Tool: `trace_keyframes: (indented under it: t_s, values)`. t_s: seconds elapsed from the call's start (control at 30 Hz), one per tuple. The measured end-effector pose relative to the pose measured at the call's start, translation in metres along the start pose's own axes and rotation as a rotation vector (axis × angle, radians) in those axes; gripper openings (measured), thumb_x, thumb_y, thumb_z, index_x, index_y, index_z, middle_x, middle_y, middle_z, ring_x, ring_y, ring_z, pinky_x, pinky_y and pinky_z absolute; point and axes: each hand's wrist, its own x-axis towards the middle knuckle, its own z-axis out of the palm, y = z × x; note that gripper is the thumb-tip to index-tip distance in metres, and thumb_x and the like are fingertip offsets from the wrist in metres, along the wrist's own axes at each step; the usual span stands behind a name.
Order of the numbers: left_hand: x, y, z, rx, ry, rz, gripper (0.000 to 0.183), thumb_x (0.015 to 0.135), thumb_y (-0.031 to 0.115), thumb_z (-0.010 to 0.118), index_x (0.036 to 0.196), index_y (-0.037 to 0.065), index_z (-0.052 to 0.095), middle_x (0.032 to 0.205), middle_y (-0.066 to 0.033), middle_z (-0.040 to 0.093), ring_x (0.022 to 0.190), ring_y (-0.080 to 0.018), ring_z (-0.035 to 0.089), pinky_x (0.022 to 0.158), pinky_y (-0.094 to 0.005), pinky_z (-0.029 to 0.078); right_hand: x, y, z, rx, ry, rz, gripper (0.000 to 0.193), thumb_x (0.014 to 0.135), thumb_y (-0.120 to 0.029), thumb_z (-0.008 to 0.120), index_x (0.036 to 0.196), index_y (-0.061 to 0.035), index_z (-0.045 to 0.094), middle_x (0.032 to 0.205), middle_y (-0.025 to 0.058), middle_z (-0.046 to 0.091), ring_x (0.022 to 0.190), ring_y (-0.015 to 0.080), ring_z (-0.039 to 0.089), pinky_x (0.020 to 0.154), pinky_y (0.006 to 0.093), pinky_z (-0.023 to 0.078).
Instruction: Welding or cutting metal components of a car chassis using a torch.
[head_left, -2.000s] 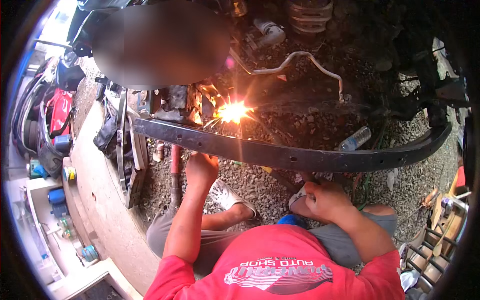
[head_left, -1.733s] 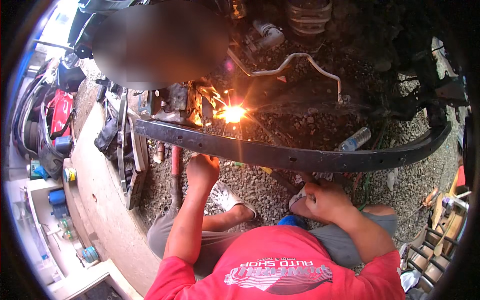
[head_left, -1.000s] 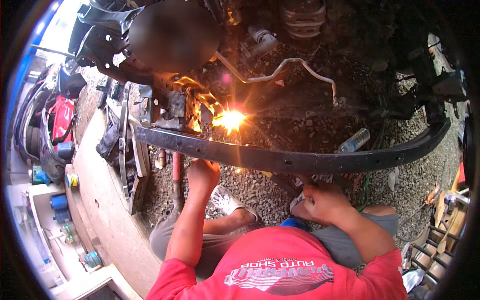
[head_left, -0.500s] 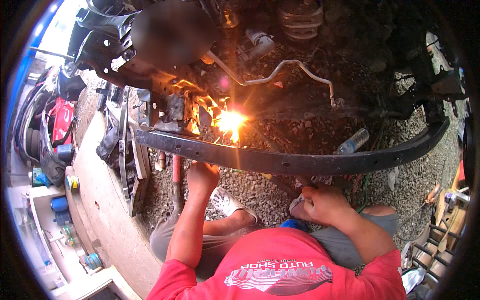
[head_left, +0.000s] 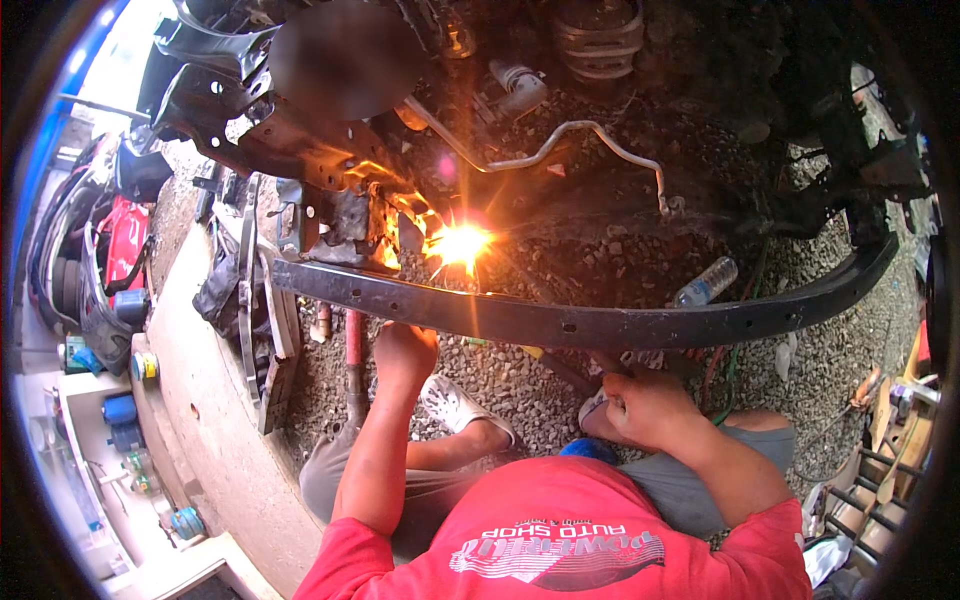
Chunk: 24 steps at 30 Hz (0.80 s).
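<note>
A long black curved bumper beam [head_left: 620, 327] spans the front of a stripped vehicle. My left hand [head_left: 407, 354] is closed at the lower edge of the beam's left part, with its fingertips hidden behind it. Farther right, my right hand [head_left: 648, 408] grips a dark rod-shaped tool [head_left: 607, 364], whose far end passes out of sight beneath the beam. Behind the beam, a blinding orange-white glare [head_left: 462, 243] with sparks burns beside a metal frame bracket [head_left: 352, 216]. The brightness hides the exact contact point.
A bent metal pipe [head_left: 545, 152] crosses the vehicle's underside. On the gravel lies a clear plastic bottle [head_left: 707, 283]. A red-topped stand [head_left: 354, 345] is left of my left hand. Car parts [head_left: 125, 235] and a white tray [head_left: 88, 430] are at the left.
Both hands keep the same places. The glare still burns at the same spot, with slightly fewer sparks beneath it.
</note>
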Motion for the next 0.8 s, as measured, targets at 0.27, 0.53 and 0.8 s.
trace_keyframes:
  t_s: [0.27,0.53,0.8]
  values:
    - [-0.001,0.009,-0.01,-0.019,0.006,0.019,0.037,0.103,0.032,0.069,0.096,-0.002,0.082,0.091,-0.0338,0.077,0.091,-0.0539,0.077,0.083,-0.0628,0.063,0.0,0.001,0.003,-0.012,0.025,-0.007,0.015,0.092,-0.026,0.073,0.102,-0.0139,0.073,0.101,0.0216,0.077,0.092,0.0455,0.077,0.083,0.0597,0.062]
    - [0.001,0.022,-0.023,0.021,-0.175,-0.076,0.03,0.102,0.023,0.065,0.118,0.001,0.078,0.105,-0.0311,0.079,0.1,-0.0494,0.077,0.09,-0.0562,0.062,0.001,-0.004,-0.004,0.011,0.0,0.004,0.015,0.09,-0.022,0.073,0.101,-0.0125,0.073,0.096,0.0209,0.076,0.09,0.0448,0.076,0.08,0.0588,0.062]
    - [0.002,0.017,-0.02,-0.027,-0.077,0.014,0.029,0.099,0.017,0.067,0.119,-0.001,0.077,0.113,-0.0311,0.079,0.11,-0.051,0.074,0.097,-0.0553,0.06,0.003,-0.002,0.001,-0.009,0.086,-0.096,0.015,0.092,-0.025,0.074,0.102,-0.0135,0.073,0.098,0.0212,0.077,0.088,0.0446,0.076,0.079,0.059,0.062]
